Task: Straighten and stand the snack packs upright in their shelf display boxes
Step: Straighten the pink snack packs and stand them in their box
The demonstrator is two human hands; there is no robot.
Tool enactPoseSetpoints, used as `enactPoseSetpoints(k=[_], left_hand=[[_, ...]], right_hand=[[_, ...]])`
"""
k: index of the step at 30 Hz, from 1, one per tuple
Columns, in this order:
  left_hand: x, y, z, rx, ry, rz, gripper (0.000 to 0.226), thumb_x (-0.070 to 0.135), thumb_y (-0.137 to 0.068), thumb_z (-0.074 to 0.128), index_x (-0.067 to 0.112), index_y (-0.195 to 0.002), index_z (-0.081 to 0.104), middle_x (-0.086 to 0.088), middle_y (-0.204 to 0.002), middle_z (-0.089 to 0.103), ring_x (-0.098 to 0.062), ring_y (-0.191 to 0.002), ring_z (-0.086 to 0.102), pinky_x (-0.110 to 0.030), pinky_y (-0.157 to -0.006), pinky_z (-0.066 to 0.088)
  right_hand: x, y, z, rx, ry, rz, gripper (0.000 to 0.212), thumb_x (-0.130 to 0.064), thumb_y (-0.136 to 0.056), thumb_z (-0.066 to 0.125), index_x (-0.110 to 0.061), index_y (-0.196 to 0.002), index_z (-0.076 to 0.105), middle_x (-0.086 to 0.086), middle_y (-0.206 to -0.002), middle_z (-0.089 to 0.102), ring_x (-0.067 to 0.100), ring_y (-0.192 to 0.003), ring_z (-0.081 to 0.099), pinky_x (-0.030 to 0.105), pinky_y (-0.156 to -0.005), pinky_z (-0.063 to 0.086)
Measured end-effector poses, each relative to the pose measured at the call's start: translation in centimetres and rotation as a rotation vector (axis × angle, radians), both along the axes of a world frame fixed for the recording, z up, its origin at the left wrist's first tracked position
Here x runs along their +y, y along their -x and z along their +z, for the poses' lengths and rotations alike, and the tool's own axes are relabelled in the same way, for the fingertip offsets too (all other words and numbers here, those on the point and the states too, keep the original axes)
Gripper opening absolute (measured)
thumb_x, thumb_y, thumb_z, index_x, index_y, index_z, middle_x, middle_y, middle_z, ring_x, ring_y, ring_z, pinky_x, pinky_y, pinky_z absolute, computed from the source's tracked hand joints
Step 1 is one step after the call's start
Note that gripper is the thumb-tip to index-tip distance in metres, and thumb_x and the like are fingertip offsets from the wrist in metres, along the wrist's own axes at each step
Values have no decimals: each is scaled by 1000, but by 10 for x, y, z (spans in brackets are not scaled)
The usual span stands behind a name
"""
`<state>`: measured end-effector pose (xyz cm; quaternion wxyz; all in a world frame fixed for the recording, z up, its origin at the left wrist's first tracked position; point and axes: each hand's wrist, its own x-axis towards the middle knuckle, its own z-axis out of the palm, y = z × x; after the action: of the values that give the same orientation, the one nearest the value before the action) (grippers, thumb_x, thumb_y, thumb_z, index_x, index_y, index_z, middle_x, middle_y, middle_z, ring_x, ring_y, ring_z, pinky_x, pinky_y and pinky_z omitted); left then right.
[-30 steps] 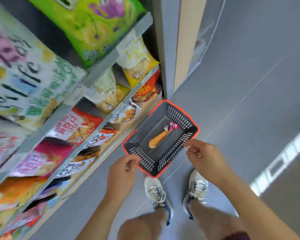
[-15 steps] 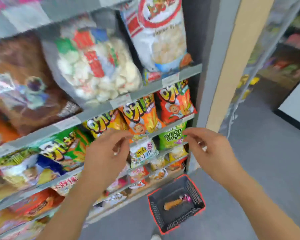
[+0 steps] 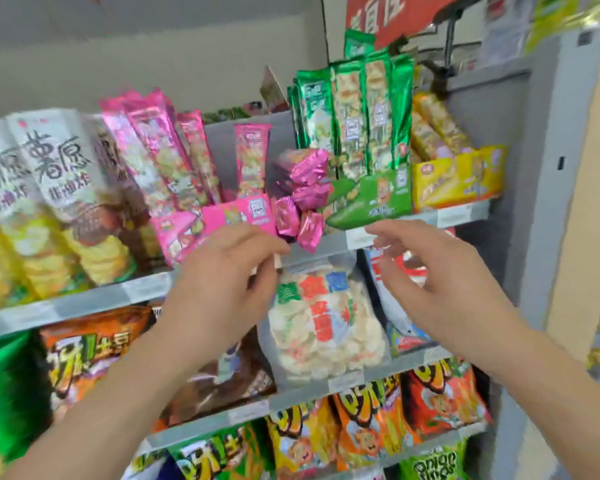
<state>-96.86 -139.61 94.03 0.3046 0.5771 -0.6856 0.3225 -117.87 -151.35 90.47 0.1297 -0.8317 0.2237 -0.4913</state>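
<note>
Leaning and slumping, the pink snack packs (image 3: 167,157) stood unevenly in their pink display box (image 3: 222,220) on the top shelf (image 3: 146,289): the tall ones at the box's 10 o'clock side tilted toward 11 o'clock, one pack (image 3: 252,157) at the back stood nearly upright, and several fallen pink packs (image 3: 303,188) drooped out over the box's 3 o'clock end, their foil ends hanging past the shelf edge. At 3 o'clock from these, green snack packs (image 3: 357,109) stood upright and close together in a green display box (image 3: 371,199), and beyond it, further toward 3 o'clock, yellow packs (image 3: 437,123) leaned back in a yellow display box (image 3: 458,178).

The left hand (image 3: 222,282) hovered just below the front of the pink box, fingers loosely curled with thumb and fingertips close together, holding nothing; whether it touched the box could not be told through the blur. The right hand (image 3: 430,282) was raised at 5 o'clock from the fallen packs, fingers spread apart and empty, just below the green box.

White crisp bags (image 3: 49,202) filled the shelf at 9 o'clock of the pink box. On the shelf beneath, a clear bag of rice crackers (image 3: 323,327) stood between the two hands, with orange snack bags (image 3: 440,400) lower still.
</note>
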Motion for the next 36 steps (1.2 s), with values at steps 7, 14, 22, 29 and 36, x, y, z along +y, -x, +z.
enactPoseSetpoints(k=[7, 14, 22, 29, 36], left_hand=[[-25, -60, 83, -283, 320, 33, 20, -1, -81, 59, 2, -96, 72, -17, -99, 66, -36, -90, 60, -40, -81, 43], [-30, -96, 137, -265, 284, 280, 33, 29, -85, 57, 20, -117, 62, -7, -120, 60, -32, -114, 53, -47, -91, 45], [-24, -110, 162, -133, -214, 144, 37, 48, -84, 63, 38, -116, 47, 12, -91, 61, -10, -82, 54, -32, -74, 42], [-28, -117, 157, -237, -101, 246, 53, 73, -82, 36, 36, -118, 49, 13, -104, 59, -14, -97, 52, -35, -81, 39], [-27, -123, 144, -327, 59, 285, 42, 48, -86, 59, 27, -122, 56, 3, -109, 62, -23, -101, 55, -37, -82, 39]], right_hand=[[-6, -57, 56, 148, 260, -57, 63, -32, -85, 67, -21, -142, 44, 7, -131, 48, 26, -121, 48, 38, -105, 37], [-10, -95, 131, 71, 406, -116, 34, -32, -85, 56, -21, -117, 64, 1, -105, 62, 19, -100, 55, 32, -86, 41], [-53, -172, 197, 797, 213, -69, 55, -35, -91, 60, -18, -140, 45, 6, -135, 55, 23, -115, 58, 28, -95, 47], [-78, -219, 197, 1024, 126, -121, 40, -32, -93, 59, -10, -125, 52, 11, -116, 63, 26, -92, 66, 35, -74, 54], [-84, -207, 203, 733, 72, -47, 67, -36, -76, 81, -6, -129, 52, 6, -108, 64, 16, -75, 55, 24, -58, 43]])
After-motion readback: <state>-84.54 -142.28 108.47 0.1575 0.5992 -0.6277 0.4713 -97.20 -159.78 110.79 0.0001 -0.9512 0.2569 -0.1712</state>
